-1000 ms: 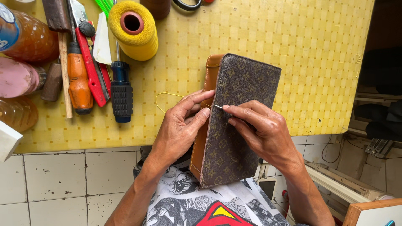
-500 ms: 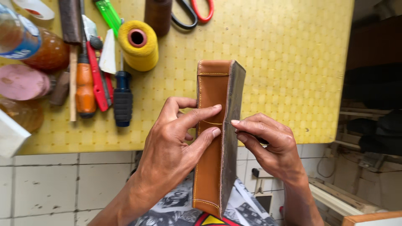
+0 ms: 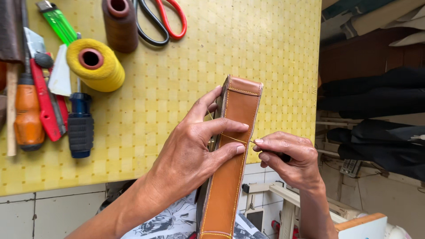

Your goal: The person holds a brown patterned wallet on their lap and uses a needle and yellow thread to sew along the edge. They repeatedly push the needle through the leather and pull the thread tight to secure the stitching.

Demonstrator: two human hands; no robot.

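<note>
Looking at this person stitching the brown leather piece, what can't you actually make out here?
Head view only:
- The needle tip: hidden by the right hand pinching it at the edge of the leather case.
- The case's patterned side: turned away, behind the left hand.
- The case's lower end: cut off by the bottom edge.
- The scissors blades and the brown spool top: cut off by the top edge.
- The thin thread: barely traceable.

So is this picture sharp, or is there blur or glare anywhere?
Head view: even, soft daylight, no harsh glare on the yellow table cover; the left hand, right hand and tan leather case look sharp; the shelves at right sit in dim shadow; the thread is thin and faint.
</note>
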